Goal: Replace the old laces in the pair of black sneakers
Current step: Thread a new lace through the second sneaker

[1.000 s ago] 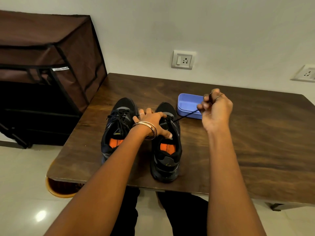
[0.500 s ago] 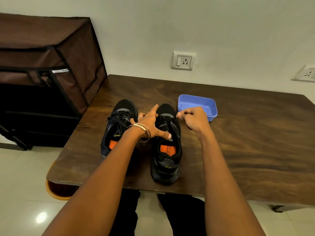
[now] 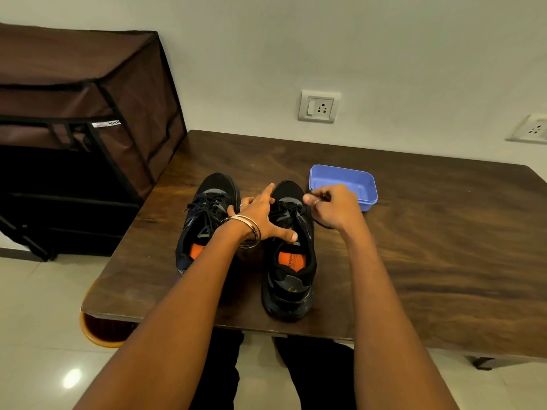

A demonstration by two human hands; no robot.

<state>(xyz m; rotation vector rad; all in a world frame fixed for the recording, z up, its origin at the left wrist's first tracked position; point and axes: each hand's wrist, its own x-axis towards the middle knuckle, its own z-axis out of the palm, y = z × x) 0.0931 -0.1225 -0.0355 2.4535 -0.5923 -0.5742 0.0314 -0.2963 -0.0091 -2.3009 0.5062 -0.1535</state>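
Observation:
Two black sneakers with orange insoles stand side by side on the wooden table (image 3: 429,247), toes away from me. The left sneaker (image 3: 207,214) is laced. My left hand (image 3: 260,216) rests spread on the tongue of the right sneaker (image 3: 291,267), fingers straight, thumb across the opening. My right hand (image 3: 334,207) is beside that shoe's toe end, its fingers curled and pinching a black lace (image 3: 322,224), which runs slack from the shoe under the hand.
A blue plastic tray (image 3: 343,180) sits just behind my right hand. A brown fabric cabinet (image 3: 83,119) stands left of the table. Wall sockets are behind. My legs are under the table's near edge.
My right hand, earlier raised to the right pulling the lace taut, has come back down to the right sneaker's eyelets. The lace now lies slack. My left hand has stayed on the shoe.

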